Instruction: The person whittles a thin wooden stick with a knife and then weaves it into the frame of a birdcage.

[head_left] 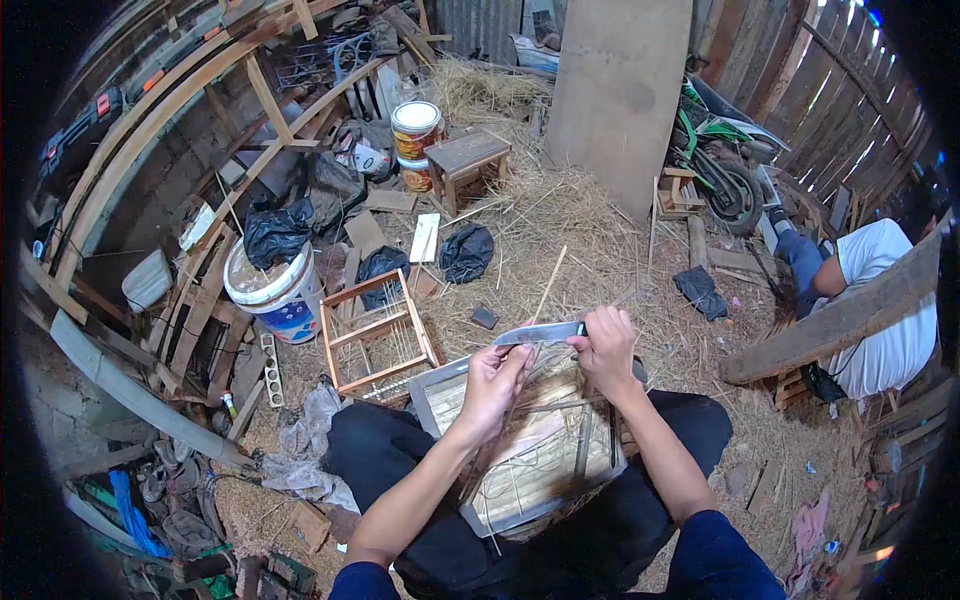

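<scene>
My right hand [606, 347] is wrapped round the handle of a knife [540, 334], whose broad blade points left over my lap. Fingers of my left hand [493, 388] are closed at the blade's tip end, pinching a thin wooden strip [552, 283]. The strip slants up and away past the blade, and the blade appears to lie against it. Below both hands, a grey-rimmed wooden panel [488, 518] rests across my legs, with loose thin strips [530, 455] scattered over it.
Ahead on the left lies a small wooden frame [378, 326], beside a white bucket [275, 290]. A stool [468, 155] and stacked paint cans [416, 125] stand farther back. Straw [560, 215] covers the floor. At right, another person [885, 300] sits behind a slanted beam [830, 325], near a motorbike [725, 165].
</scene>
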Demonstrator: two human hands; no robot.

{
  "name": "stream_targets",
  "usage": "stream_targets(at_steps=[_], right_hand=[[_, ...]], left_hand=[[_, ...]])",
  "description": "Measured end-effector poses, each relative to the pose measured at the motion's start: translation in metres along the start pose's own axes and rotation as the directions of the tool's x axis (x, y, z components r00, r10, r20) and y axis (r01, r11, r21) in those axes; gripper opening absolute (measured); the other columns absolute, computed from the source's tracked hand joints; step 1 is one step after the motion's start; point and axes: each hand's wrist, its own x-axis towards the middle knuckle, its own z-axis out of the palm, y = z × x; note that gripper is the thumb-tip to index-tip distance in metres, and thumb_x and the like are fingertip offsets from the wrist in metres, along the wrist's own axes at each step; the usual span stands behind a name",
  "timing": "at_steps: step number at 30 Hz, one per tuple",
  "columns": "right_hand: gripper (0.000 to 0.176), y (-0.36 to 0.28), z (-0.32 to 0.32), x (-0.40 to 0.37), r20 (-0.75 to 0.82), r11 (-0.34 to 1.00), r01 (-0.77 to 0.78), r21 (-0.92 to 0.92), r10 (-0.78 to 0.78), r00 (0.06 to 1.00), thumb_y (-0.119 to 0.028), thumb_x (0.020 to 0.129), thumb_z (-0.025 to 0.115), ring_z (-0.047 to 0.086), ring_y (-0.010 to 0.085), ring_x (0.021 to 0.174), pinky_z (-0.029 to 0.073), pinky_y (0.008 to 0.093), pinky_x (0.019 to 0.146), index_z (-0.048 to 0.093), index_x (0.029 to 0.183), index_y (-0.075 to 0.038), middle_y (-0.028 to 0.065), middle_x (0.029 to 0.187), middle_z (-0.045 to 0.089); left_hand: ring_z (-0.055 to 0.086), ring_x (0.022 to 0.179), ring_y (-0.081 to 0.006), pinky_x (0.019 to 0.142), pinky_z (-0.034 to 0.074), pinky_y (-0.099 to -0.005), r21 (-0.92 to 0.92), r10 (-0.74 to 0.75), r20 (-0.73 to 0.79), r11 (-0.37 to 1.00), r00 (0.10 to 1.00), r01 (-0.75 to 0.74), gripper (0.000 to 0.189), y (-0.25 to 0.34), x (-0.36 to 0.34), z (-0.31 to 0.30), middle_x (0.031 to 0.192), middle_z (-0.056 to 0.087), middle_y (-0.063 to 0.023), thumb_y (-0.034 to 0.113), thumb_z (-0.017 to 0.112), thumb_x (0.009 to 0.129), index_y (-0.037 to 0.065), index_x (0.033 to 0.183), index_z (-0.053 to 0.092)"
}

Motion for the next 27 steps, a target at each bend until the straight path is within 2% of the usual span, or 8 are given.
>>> stream_targets(at_steps=[6,8,11,14,16,21,24,27], right_hand=[[0.042,-0.007,-0.003,-0.002,0.044,0.999,-0.051,0.004,0.051,0.998,-0.045,0.089,0.060,0.052,0.0319,0.070,0.038,0.0429,0.063,0.053,0.078,-0.005,0.0122,0.073,0.051],[0.039,0.018,0.013,-0.009,-0.014,0.931,-0.364,0.026,0.364,0.931,-0.041,0.093,0.058,0.055,0.0351,0.070,0.039,0.0462,0.062,0.054,0.080,-0.005,0.0151,0.073,0.055],[0.037,0.091,-0.015,-0.006,-0.055,0.656,-0.750,-0.090,0.748,0.661,-0.036,0.099,0.052,0.058,0.0414,0.070,0.041,0.0516,0.062,0.055,0.083,-0.003,0.0206,0.073,0.058],[0.039,0.081,-0.041,-0.001,-0.095,0.843,-0.519,-0.142,0.510,0.855,-0.037,0.100,0.051,0.057,0.0422,0.069,0.041,0.0516,0.062,0.054,0.082,-0.003,0.0203,0.073,0.057],[0.032,0.058,-0.032,-0.017,0.048,0.801,-0.590,-0.100,0.596,0.802,-0.032,0.098,0.056,0.057,0.0412,0.074,0.042,0.0498,0.065,0.055,0.083,-0.003,0.0204,0.078,0.058],[0.020,0.007,-0.029,-0.008,0.186,0.919,-0.341,0.198,0.307,0.934,-0.021,0.092,0.063,0.059,0.0389,0.079,0.046,0.0462,0.071,0.060,0.094,-0.001,0.0186,0.082,0.060],[0.020,0.002,-0.018,-0.008,0.211,0.923,-0.259,0.285,0.204,0.956,-0.019,0.091,0.063,0.060,0.0378,0.083,0.047,0.0449,0.073,0.061,0.098,-0.001,0.0184,0.086,0.061],[0.024,-0.005,-0.012,-0.001,0.254,0.914,-0.207,0.349,0.120,0.960,-0.022,0.092,0.062,0.059,0.0378,0.084,0.047,0.0445,0.074,0.061,0.103,-0.001,0.0184,0.088,0.060]], left_hand=[[0.035,0.057,-0.0005,0.046,0.026,-0.0181,-0.054,-0.053,-0.014,0.997,0.998,0.053,0.045,-0.003,0.003,-0.008,0.079,0.049,0.0047,0.017,0.057,0.101,0.003,0.142,0.048],[0.036,0.058,-0.0008,0.047,0.026,-0.0177,-0.052,-0.101,-0.005,0.993,0.995,0.101,0.044,0.000,-0.005,-0.013,0.078,0.048,0.0051,0.017,0.057,0.101,0.003,0.141,0.049],[0.037,0.057,-0.0013,0.047,0.026,-0.0172,-0.019,-0.170,-0.028,0.985,0.985,0.170,0.041,-0.007,-0.026,-0.023,0.075,0.047,0.0058,0.018,0.058,0.100,0.003,0.138,0.053],[0.035,0.053,-0.0020,0.044,0.025,-0.0172,0.042,-0.140,-0.171,0.988,0.975,0.149,0.034,0.005,-0.016,-0.037,0.069,0.044,0.0067,0.021,0.058,0.101,0.005,0.131,0.058],[0.032,0.051,-0.0021,0.044,0.025,-0.0177,0.002,-0.157,-0.149,0.987,0.976,0.159,0.034,0.010,-0.014,-0.045,0.067,0.042,0.0072,0.023,0.057,0.102,0.004,0.130,0.059],[0.033,0.052,-0.0020,0.046,0.028,-0.0199,0.127,-0.063,-0.135,0.989,0.989,0.080,0.030,-0.003,-0.016,-0.048,0.067,0.044,0.0061,0.024,0.057,0.102,0.003,0.122,0.061],[0.034,0.052,-0.0020,0.046,0.029,-0.0204,0.142,0.033,-0.117,0.990,0.993,-0.017,0.025,-0.005,-0.012,-0.041,0.071,0.049,0.0042,0.023,0.057,0.101,0.003,0.115,0.061],[0.036,0.055,-0.0024,0.048,0.030,-0.0202,0.154,0.013,-0.087,0.988,0.996,0.001,0.021,-0.005,-0.007,-0.034,0.075,0.052,0.0023,0.023,0.053,0.103,0.005,0.113,0.058]])
